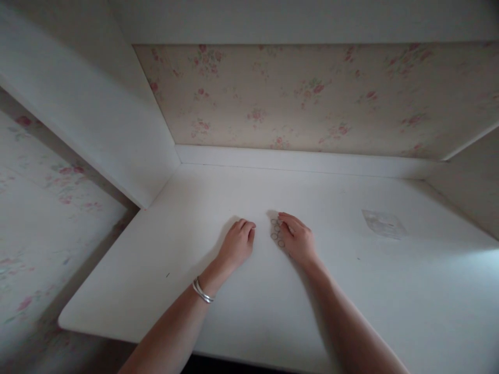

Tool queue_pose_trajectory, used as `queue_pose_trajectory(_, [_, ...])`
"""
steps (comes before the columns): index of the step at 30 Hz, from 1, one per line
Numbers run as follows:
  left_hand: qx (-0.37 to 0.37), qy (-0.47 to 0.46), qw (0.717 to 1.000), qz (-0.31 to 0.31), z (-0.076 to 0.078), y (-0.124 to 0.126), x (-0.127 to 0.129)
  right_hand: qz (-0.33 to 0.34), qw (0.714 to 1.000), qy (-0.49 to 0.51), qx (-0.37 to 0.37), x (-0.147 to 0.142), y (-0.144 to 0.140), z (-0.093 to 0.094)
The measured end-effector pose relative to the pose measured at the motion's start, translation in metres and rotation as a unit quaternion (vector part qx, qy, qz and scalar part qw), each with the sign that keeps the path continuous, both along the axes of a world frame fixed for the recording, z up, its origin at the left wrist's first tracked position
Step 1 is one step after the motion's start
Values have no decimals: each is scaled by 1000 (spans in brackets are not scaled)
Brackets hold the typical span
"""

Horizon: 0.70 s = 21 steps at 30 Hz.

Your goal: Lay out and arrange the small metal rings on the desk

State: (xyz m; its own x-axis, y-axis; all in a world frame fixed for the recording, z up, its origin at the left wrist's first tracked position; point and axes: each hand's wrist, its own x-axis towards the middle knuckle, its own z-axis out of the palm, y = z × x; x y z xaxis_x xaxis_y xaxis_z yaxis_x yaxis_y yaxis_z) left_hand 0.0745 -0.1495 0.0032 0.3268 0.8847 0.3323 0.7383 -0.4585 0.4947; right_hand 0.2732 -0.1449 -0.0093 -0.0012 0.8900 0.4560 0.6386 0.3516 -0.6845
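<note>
Both hands rest palm-down on a white worktop (218,311) set in an alcove backed by floral wallpaper (312,98). The left hand (237,244) lies loosely curled with nothing in it, a silver bangle (202,292) on its wrist. The right hand (298,240) is flattened, fingers together, its fingertips touching a small cluster of thin rings (276,232) lying flat on the worktop just between the two hands; it presses or steadies them rather than gripping them. The rings sit close together, seemingly so they stay gathered under the fingers. About four or five show, though they are too small to count surely. One clear plastic bag (384,223) lies well apart to the right.
</note>
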Motion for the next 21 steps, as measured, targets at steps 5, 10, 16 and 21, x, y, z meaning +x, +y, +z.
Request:
queue_pose_trajectory(5, [-5, 13, 1000, -7, 2, -2, 0, -92, 995, -20, 19, 15, -4, 10])
queue_pose_trajectory(10, [-8, 37, 999, -12, 2, -6, 2, 7, 994, -97, -48, 31, -8, 20])
queue_pose_trajectory(16, [-14, 45, 999, -10, 4, -7, 3, 90, 976, -175, -91, 33, -8, 18])
queue_pose_trajectory(21, [-25, 28, 999, -16, 5, -9, 2, 23, 997, -63, -43, 37, -6, 13])
